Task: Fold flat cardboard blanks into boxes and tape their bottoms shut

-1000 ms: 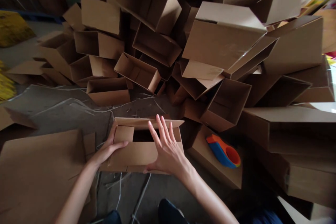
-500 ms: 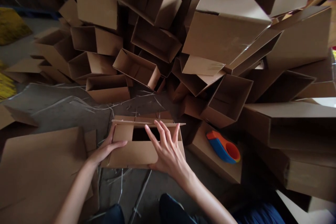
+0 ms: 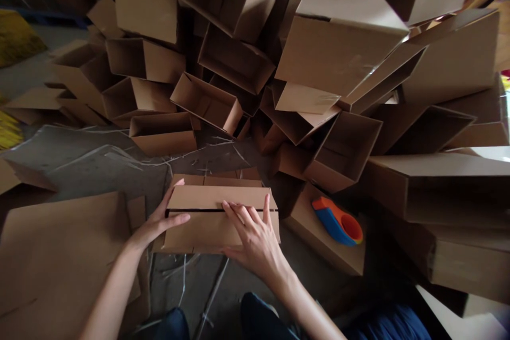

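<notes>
A small brown cardboard box (image 3: 203,231) lies in front of me with its two long top flaps folded down, a thin dark gap between them. My left hand (image 3: 161,220) grips its left end, thumb on the near flap and fingers around the side. On the right, my right hand (image 3: 257,239) rests over the flaps with its fingers apart, fingertips on the far flap beside the gap and the little finger raised. The thumb is low at the near edge, partly hidden. To the right, an orange and blue tape dispenser (image 3: 338,221) sits on another cardboard box (image 3: 314,223).
Many open cardboard boxes (image 3: 205,103) are heaped across the back and right side. A large flat cardboard piece (image 3: 64,260) lies at the left. Loose pale straps (image 3: 119,154) trail over the grey floor. My knees show at the bottom edge.
The far long flap, standing up before, now lies down over the opening, so the dark inside is covered. My right hand's fingers have come down with it; my left hand has kept its place.
</notes>
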A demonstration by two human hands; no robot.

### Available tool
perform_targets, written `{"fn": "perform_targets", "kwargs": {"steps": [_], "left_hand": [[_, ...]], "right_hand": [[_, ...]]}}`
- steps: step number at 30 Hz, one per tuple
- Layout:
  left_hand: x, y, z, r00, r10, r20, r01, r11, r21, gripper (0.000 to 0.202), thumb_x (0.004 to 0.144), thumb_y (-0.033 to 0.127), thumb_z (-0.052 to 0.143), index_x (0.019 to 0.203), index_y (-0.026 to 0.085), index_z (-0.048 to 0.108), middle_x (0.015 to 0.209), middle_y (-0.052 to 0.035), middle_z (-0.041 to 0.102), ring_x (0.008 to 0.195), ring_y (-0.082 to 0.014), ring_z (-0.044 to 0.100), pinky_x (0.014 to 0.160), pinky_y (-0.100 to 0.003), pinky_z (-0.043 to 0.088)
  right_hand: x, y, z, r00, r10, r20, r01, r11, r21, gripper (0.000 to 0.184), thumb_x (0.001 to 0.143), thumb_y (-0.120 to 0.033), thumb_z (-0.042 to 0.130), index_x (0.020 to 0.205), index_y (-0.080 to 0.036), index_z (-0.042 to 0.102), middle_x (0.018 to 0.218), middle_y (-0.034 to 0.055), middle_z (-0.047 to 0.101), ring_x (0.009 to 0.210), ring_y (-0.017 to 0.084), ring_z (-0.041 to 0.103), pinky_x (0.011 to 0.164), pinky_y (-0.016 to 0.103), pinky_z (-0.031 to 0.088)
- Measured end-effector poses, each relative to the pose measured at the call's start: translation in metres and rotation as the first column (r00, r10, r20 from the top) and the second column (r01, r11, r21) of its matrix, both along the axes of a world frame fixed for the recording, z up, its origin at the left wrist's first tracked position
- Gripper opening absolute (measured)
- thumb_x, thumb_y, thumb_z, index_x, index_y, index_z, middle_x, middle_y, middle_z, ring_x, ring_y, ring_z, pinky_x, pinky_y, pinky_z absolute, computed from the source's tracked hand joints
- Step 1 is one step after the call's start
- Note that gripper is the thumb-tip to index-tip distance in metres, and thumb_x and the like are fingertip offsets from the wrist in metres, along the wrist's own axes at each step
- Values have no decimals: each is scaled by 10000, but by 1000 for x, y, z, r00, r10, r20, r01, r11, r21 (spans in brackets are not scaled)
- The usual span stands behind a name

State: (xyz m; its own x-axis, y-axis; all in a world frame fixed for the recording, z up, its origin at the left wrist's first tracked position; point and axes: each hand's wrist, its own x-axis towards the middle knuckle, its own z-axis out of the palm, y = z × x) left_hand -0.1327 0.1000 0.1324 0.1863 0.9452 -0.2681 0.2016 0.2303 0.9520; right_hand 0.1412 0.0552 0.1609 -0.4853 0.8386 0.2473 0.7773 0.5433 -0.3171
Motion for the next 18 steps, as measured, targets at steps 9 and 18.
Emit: {"fn": "perform_targets", "kwargs": {"steps": [9, 18], "left_hand": [[3, -5, 12, 996, 82, -32, -77, 988, 133, 998, 721, 635, 759, 1556, 272, 351, 1648, -125, 347, 1478, -387, 359, 1192, -483, 328], [10, -5, 6, 984, 160, -79, -142, 970, 196, 750, 806, 610, 693, 1452, 283, 499, 1635, -87, 383, 1513, -322, 310, 1229, -441, 264]], "right_hand": [[-6, 11, 8, 998, -47, 43, 45, 998, 51, 346, 1038, -293, 493, 1369, -267, 588, 1114, 26, 721, 953, 185, 665, 1260, 614, 162], [-8, 18, -4, 994, -110, -21, 111, 993, 38, 317, 1008, -225, 544, 1288, -316, 661, 1003, 3, 736, 883, 192, 650, 1239, 625, 227]]}}
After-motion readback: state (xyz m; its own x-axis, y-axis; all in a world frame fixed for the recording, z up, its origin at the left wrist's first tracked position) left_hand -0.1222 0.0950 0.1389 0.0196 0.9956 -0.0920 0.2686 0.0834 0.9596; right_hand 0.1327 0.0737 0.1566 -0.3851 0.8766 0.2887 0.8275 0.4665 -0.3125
